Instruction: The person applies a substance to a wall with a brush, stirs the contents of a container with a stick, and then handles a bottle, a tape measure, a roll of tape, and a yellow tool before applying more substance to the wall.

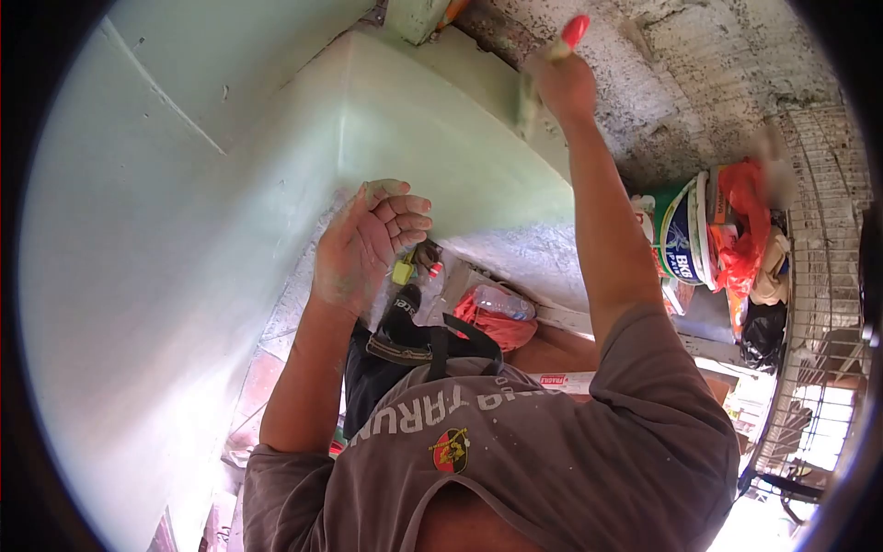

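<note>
My right hand is wrapped around a paintbrush with a red-tipped handle, high in the view. The brush's lower end is blurred and lies close to the upper edge of a pale green painted surface; whether it touches cannot be made out. My left hand is raised in front of the corner of that surface, palm showing, fingers loosely bent and holding nothing. Whitish-green smears mark its palm and fingertips.
Rough, stained concrete lies at the upper right. Below it are a paint bucket, red plastic bags and a wire grille. Down by my legs lies a clear plastic bottle on a red bag.
</note>
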### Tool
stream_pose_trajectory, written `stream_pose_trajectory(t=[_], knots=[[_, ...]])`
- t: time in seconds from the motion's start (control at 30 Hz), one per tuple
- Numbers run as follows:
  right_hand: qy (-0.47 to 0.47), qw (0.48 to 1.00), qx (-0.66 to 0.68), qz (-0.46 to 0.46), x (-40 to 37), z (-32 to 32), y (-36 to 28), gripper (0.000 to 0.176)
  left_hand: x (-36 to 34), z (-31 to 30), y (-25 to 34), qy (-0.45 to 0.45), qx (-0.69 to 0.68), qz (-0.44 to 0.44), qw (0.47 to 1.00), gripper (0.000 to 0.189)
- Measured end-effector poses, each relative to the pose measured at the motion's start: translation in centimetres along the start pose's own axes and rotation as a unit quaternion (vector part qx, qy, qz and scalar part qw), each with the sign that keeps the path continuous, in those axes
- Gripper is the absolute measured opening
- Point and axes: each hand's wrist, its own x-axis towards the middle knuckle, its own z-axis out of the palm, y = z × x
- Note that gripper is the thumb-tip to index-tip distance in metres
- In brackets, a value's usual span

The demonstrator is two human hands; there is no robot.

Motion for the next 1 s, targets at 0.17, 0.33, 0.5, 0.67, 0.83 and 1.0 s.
stream_pose_trajectory(t=[0.17,0.33,0.5,0.67,0.83,1.0], knots=[[-0.063,0.953,0.297,0.015,6.5,3.6,-2.5,0.017,-0.6,0.2,-0.3,0.002,0.000,0.005,1.000,0.046],[-0.099,0.992,0.049,-0.053,7.1,0.5,2.8,0.027,-1.1,0.1,-0.6,0.003,0.004,0.006,1.000,0.048],[-0.091,0.959,0.266,-0.043,4.8,-0.5,-1.3,0.023,-0.1,0.8,-0.9,-0.004,0.012,-0.022,1.000,0.048],[-0.086,0.951,0.298,0.013,3.1,1.0,3.2,0.032,1.4,1.0,-1.6,-0.035,0.027,-0.032,0.998,0.047],[-0.015,0.972,0.218,0.087,-3.8,-4.7,11.6,0.028,2.5,0.6,-1.7,-0.003,0.043,-0.069,0.997,0.046],[0.022,0.997,-0.076,0.021,-7.0,-8.3,12.8,0.030,1.7,-0.9,-1.0,0.017,0.036,-0.056,0.998,0.046]])
